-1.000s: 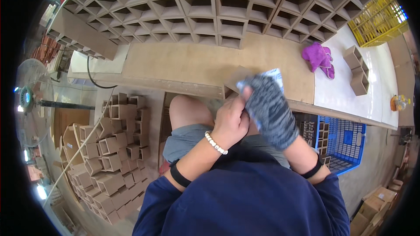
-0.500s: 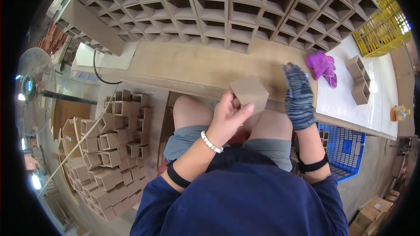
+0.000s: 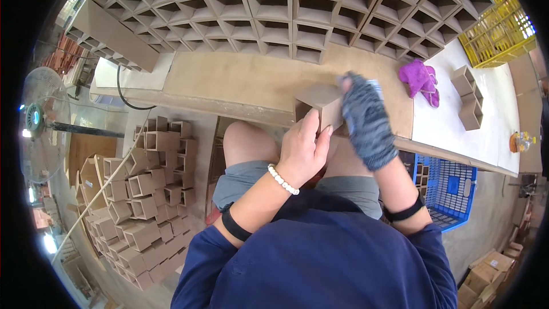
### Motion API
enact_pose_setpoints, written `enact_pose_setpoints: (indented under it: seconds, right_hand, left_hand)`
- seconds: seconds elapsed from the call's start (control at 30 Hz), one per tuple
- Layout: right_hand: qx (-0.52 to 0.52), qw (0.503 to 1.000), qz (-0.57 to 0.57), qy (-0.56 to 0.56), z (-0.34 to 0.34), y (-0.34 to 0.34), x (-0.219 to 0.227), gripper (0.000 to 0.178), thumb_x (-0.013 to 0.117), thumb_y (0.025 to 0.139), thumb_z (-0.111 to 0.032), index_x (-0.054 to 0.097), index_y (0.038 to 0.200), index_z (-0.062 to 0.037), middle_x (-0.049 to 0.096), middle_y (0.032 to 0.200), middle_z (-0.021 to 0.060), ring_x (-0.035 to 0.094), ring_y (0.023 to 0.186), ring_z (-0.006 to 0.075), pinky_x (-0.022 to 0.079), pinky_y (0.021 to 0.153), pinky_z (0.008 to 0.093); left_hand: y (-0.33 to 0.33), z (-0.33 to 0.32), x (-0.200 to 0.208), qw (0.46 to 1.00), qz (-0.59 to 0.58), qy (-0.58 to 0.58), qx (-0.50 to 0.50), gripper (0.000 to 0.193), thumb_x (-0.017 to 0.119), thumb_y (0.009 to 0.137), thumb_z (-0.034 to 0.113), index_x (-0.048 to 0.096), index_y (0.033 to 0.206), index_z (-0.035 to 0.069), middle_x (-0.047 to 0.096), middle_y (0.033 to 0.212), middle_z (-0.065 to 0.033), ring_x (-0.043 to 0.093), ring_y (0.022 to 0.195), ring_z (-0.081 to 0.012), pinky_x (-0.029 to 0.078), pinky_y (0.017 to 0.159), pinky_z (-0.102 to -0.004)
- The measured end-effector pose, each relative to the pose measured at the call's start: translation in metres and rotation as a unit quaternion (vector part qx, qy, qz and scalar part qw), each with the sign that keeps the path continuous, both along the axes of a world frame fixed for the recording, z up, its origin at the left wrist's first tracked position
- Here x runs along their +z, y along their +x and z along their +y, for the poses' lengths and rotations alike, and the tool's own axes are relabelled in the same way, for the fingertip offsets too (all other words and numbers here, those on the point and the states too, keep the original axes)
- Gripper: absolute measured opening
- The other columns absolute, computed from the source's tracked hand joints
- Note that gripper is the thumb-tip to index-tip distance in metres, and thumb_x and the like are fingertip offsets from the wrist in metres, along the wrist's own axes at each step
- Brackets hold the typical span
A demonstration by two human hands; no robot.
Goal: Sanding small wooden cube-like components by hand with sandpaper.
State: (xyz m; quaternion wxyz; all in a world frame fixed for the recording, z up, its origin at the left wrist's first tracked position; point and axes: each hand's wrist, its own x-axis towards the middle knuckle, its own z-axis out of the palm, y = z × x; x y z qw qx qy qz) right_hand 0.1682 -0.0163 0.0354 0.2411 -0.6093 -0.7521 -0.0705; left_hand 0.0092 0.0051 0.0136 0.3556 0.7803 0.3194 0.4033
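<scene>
A small brown cardboard box (image 3: 319, 100) is tilted above the near edge of the worktable. My bare left hand (image 3: 306, 143), with a white bead bracelet at its wrist, grips the box from below and in front, fingers and thumb against its near sides. My right hand (image 3: 366, 120), in a grey-black knit glove, is at the box's right side, touching or almost touching it. Motion smears its fingers, and a pale edge shows beside them. Whether it holds anything cannot be made out.
Stacked open-ended brown boxes (image 3: 269, 8) wall off the table's (image 3: 229, 77) far side. To the right are a purple cloth (image 3: 418, 79), two brown boxes (image 3: 470, 103), a yellow crate (image 3: 497, 28) and a blue crate (image 3: 452, 189). A box pile (image 3: 143, 194) and a fan (image 3: 43, 117) stand left.
My right hand has swung left from beside the purple cloth to the box's right side. The box has moved slightly up and left, and my left hand has shifted its fingers on it.
</scene>
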Motion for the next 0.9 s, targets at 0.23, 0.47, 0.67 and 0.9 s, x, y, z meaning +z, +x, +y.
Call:
enact_pose_setpoints:
  seconds: [0.23,0.47,0.67,0.9]
  right_hand:
    - [0.064,0.998,0.006,0.026,-0.022,-0.036,0.017,0.034,0.049,0.081,-0.002,0.049,0.115,0.0007,0.054,0.111,0.0178,0.051,0.103,0.034,0.037,0.094,0.0412]
    - [-0.035,0.998,0.033,0.036,-0.016,-0.006,0.008,0.043,0.05,0.079,-0.001,0.046,0.121,0.0018,0.05,0.119,0.0178,0.046,0.113,0.0341,0.033,0.099,0.0392]
    - [-0.023,0.997,0.026,0.062,0.001,-0.007,0.012,0.031,0.051,0.08,-0.002,0.053,0.11,-0.0025,0.054,0.111,0.0179,0.05,0.106,0.0332,0.036,0.096,0.0422]
    - [0.052,0.998,0.014,-0.041,0.0,-0.013,0.016,0.045,0.054,0.074,-0.016,0.048,0.115,0.0023,0.051,0.116,0.0193,0.047,0.111,0.032,0.033,0.097,0.0446]
  left_hand:
    - [0.003,-0.002,0.002,0.998,0.0,0.07,0.003,0.028,0.056,0.076,0.005,0.044,0.101,-0.002,0.053,0.073,-0.019,0.053,0.066,-0.0374,0.041,0.056,-0.0429]
    - [0.004,0.003,0.005,0.997,0.048,-0.054,-0.013,0.023,0.055,0.079,0.008,0.045,0.096,-0.001,0.055,0.073,-0.0175,0.054,0.065,-0.0368,0.041,0.056,-0.0431]
    - [0.001,0.012,0.002,0.994,-0.01,-0.103,-0.036,0.022,0.055,0.08,0.009,0.044,0.096,0.0,0.055,0.064,-0.0163,0.055,0.06,-0.0364,0.042,0.051,-0.0401]
    - [-0.001,0.008,0.009,0.971,-0.053,-0.207,-0.104,0.031,0.052,0.079,0.0,0.047,0.109,-0.001,0.062,0.079,-0.0121,0.06,0.068,-0.0161,0.047,0.062,-0.0255]
